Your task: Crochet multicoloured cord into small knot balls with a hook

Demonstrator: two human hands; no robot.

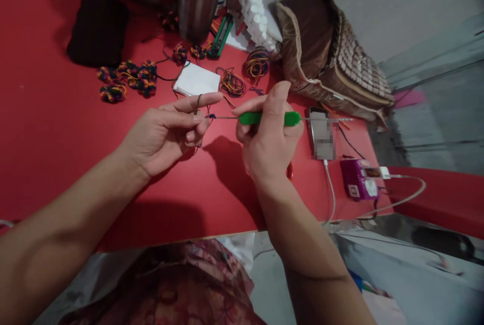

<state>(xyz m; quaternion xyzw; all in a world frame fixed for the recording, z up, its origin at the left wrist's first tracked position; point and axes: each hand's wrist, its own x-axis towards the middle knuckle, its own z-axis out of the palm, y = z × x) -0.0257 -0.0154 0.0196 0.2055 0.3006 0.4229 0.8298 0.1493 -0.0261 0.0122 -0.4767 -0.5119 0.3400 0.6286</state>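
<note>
My right hand (272,138) is closed around the green handle of a crochet hook (247,118), whose thin metal shaft points left. At its tip sits a small dark stitch of yarn (213,116). My left hand (170,130) pinches that yarn between thumb and fingers, and a dark strand loops over its raised index finger. Behind the hands lie a white pad of paper (198,80), a loose coil of multicoloured yarn (232,83) and a wound yarn ball (257,62). Finished-looking crocheted pieces (130,78) in orange, yellow and dark yarn lie to the left.
On the red table (49,128) stand a metal bottle (200,2), a dark case (98,30), a green cutter (221,36) and a white ruffled object (254,7). A brown cushion-like bag (325,47), a phone (320,133) and a purple power box (359,179) with white cables lie right.
</note>
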